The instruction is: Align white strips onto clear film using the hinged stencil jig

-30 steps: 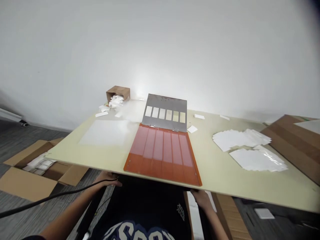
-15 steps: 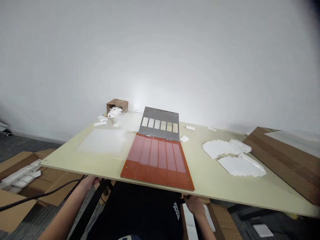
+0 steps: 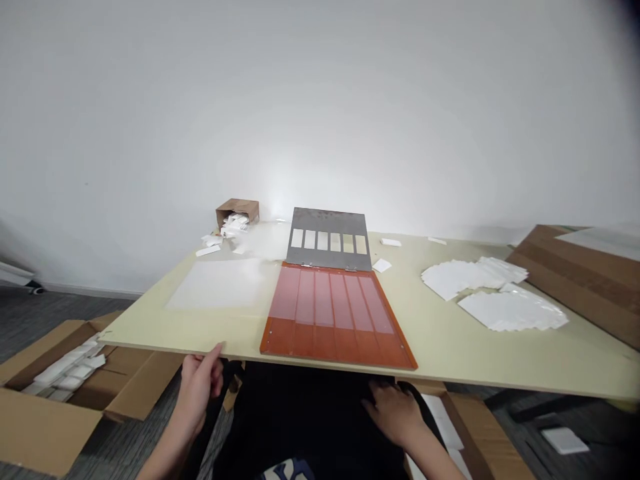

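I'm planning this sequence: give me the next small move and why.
Probably raise the left hand toward the orange board: it shows nothing held and is at the table's edge, while the right hand sits lower, off the tabletop.

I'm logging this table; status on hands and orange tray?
Left hand at table edge. Right hand on dark clothing. Orange tray on table, untouched. Loose white card by its far right corner.

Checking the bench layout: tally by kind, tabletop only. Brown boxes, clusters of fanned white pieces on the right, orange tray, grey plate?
Brown boxes: 2 (small box, large box)
Fanned white clusters: 2 (farther cluster, nearer cluster)
Orange tray: 1
Grey plate: 1
Total: 6
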Tool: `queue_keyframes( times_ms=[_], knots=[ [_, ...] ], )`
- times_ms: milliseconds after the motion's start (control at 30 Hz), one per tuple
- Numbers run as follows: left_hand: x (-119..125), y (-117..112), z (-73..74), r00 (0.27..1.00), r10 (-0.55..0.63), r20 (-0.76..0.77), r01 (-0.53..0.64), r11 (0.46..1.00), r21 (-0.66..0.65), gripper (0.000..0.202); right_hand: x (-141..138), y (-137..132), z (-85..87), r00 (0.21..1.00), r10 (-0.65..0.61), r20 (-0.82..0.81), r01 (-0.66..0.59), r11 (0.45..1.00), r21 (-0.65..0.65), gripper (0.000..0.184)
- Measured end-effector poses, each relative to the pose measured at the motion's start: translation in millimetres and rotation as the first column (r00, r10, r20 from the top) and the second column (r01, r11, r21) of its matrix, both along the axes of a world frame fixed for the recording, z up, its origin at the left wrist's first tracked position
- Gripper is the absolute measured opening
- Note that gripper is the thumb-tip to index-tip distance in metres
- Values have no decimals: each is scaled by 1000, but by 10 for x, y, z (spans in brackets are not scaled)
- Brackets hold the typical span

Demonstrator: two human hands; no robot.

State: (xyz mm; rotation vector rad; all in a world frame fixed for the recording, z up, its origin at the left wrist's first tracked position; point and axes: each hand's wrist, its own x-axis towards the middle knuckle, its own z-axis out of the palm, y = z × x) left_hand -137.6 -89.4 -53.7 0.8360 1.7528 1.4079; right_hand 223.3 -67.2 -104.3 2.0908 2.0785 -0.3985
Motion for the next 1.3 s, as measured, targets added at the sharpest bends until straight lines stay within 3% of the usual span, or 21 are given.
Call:
queue_keyframes(
  times_ms=[33,67,100,167,200,267,300,367,467,600,700,833,1000,1133,1233,1300],
  knots=[
    [-65,-51,55,983,-120,-136,104,987,-120,51,-115,-63,149,994,85,-70,-86,996,-3,34],
    [-140,-95,120,920,-277,-277,213,947,-239,50,-227,-119,315,954,234,-188,-240,971,-9,37],
    [-209,-121,194,804,-425,-416,319,899,-301,47,-335,-163,490,892,349,-287,-364,931,1,37],
    [-284,-88,352,575,-517,-634,388,855,-345,42,-531,-207,838,754,490,-437,-525,850,48,32],
    [-279,-21,427,515,-481,-710,393,868,-303,38,-617,-202,996,705,518,-484,-550,831,87,30],
    [-197,196,549,450,-295,-843,377,918,-121,30,-760,-133,1256,613,545,-572,-572,805,154,29],
    [-135,328,590,380,-221,-898,385,921,-64,30,-816,-71,1356,580,547,-603,-564,804,188,28],
    [-11,584,628,210,-193,-959,489,870,-68,33,-903,99,1500,551,542,-634,-509,821,260,26],
    [109,826,604,118,-173,-978,554,829,-80,38,-1003,410,1610,573,494,-654,-379,867,323,26],
    [153,885,566,90,-184,-979,601,794,-94,28,-1133,746,1617,686,332,-647,-129,931,341,24],
    [147,903,601,120,-179,-976,596,800,-73,29,-1204,888,1556,749,212,-628,39,932,361,27],
    [160,984,696,191,-142,-971,555,831,-12,32,-1234,1013,1472,770,144,-621,111,929,353,36],
    [230,1000,760,234,-160,-959,545,838,-7,29,-1168,1076,1393,763,132,-632,150,916,373,34],
    [219,948,748,303,-152,-941,501,865,21,31,-1050,1015,1348,718,160,-677,225,868,443,29],
    [187,932,736,376,-129,-918,459,886,63,33,-1015,958,1364,687,145,-712,353,790,501,46],
    [175,924,738,421,-126,-898,451,888,87,35,-1056,932,1396,626,133,-769,431,762,483,61]
  ],
)
